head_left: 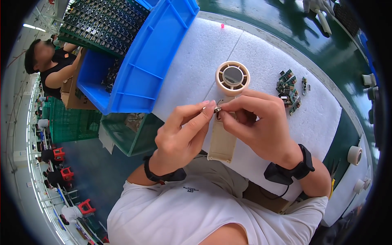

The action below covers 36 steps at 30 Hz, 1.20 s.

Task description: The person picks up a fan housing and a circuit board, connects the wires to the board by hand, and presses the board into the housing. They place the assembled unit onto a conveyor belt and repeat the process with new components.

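Both our left hand [179, 132] and right hand [261, 122] are closed in a fingertip pinch on a small part [217, 109], just over the handle of the cream fan [222, 143] on the desk [188, 69]. We'd do well to keep the pinch light and avoid tugging the thin wires [219, 117]. We count one fan, one pink bit [222, 26] on the far side, and one pile of circuit boards [288, 90] on the right, too jumbled to count singly.

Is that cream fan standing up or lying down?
Lying down: the cream fan faces upward, its handle stretched along the white sheet.
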{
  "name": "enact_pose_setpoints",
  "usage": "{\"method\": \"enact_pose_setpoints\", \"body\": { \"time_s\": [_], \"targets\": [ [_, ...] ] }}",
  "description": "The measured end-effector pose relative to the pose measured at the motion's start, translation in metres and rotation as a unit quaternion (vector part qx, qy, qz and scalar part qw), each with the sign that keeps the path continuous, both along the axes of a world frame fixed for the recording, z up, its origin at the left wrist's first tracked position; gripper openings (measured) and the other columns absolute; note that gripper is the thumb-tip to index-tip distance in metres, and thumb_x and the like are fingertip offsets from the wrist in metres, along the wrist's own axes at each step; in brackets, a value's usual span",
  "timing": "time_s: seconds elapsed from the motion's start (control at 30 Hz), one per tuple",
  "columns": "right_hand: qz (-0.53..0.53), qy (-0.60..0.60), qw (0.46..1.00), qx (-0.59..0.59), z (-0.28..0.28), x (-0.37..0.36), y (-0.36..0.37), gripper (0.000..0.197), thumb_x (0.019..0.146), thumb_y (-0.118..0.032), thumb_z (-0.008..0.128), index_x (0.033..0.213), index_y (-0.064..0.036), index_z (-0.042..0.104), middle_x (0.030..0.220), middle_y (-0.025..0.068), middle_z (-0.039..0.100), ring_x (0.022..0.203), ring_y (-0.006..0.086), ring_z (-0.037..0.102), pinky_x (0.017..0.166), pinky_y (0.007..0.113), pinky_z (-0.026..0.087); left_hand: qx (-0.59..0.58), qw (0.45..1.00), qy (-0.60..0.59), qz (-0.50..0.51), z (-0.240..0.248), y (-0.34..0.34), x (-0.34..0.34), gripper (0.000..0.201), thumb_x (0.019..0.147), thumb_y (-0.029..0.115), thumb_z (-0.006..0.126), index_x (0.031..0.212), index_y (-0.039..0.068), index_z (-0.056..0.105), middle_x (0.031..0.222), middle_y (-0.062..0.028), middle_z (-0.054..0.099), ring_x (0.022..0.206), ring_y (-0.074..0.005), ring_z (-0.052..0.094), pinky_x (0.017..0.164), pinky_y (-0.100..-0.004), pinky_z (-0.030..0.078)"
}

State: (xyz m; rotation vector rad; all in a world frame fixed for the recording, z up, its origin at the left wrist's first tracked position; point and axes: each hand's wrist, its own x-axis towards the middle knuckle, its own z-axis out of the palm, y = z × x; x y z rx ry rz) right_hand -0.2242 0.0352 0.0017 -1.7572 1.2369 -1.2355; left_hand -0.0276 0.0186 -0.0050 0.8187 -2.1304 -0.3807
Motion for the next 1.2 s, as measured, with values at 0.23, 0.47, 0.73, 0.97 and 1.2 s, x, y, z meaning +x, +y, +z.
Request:
{"method": "enact_pose_setpoints", "body": {
  "time_s": [0.23, 0.47, 0.73, 0.97, 1.2],
  "targets": [
    [-0.019, -0.068, 0.995, 0.067, 0.004, 0.002, 0.006, 0.008, 0.084, -0.001, 0.073, 0.091, 0.0037, 0.072, 0.074, 0.0010, 0.060, 0.060, 0.0028, 0.049, 0.052, 0.020, 0.037, -0.114, 0.989, -0.032, 0.088, -0.008, 0.012, -0.014, 0.042, 0.076, -0.011, 0.075, 0.117, -0.002, 0.071, 0.104, -0.0137, 0.066, 0.083, -0.0216, 0.072, 0.068, -0.0267, 0.060],
    [-0.038, -0.100, 0.992, 0.061, 0.000, 0.005, -0.002, 0.010, 0.086, -0.003, 0.075, 0.093, 0.0033, 0.072, 0.074, 0.0005, 0.061, 0.060, 0.0026, 0.049, 0.053, 0.020, 0.037, -0.114, 0.990, -0.042, 0.078, -0.009, 0.000, -0.015, 0.043, 0.077, -0.015, 0.073, 0.119, -0.003, 0.069, 0.107, -0.0154, 0.065, 0.085, -0.0210, 0.070, 0.072, -0.0272, 0.059],
    [-0.006, -0.165, 0.984, 0.072, -0.001, -0.002, -0.004, 0.010, 0.088, -0.007, 0.075, 0.095, 0.0001, 0.073, 0.071, 0.0010, 0.060, 0.060, 0.0031, 0.049, 0.052, 0.021, 0.036, 0.401, 0.883, 0.237, -0.056, 0.005, 0.002, -0.013, 0.068, 0.084, -0.012, 0.069, 0.146, -0.001, 0.042, 0.123, -0.0172, 0.060, 0.106, -0.0204, 0.066, 0.090, -0.0321, 0.057],
    [0.007, -0.185, 0.979, -0.087, 0.007, -0.006, -0.001, 0.006, 0.089, -0.010, 0.074, 0.090, -0.0038, 0.073, 0.066, 0.0023, 0.056, 0.053, 0.0092, 0.050, 0.048, 0.026, 0.038, 0.457, 0.864, 0.197, -0.080, 0.031, -0.066, -0.056, 0.067, 0.088, -0.008, 0.066, 0.148, -0.001, 0.036, 0.122, -0.0178, 0.061, 0.114, -0.0218, 0.062, 0.097, -0.0315, 0.053],
    [0.040, -0.081, 0.973, -0.215, 0.008, -0.006, 0.005, 0.012, 0.088, -0.013, 0.073, 0.079, -0.0068, 0.069, 0.064, 0.0032, 0.055, 0.050, 0.0177, 0.054, 0.044, 0.031, 0.042, 0.458, 0.864, 0.177, -0.112, 0.008, -0.216, -0.196, 0.052, 0.085, 0.002, 0.070, 0.135, -0.001, 0.052, 0.111, -0.0103, 0.066, 0.098, -0.0158, 0.065, 0.086, -0.0278, 0.053]
  ]
}}
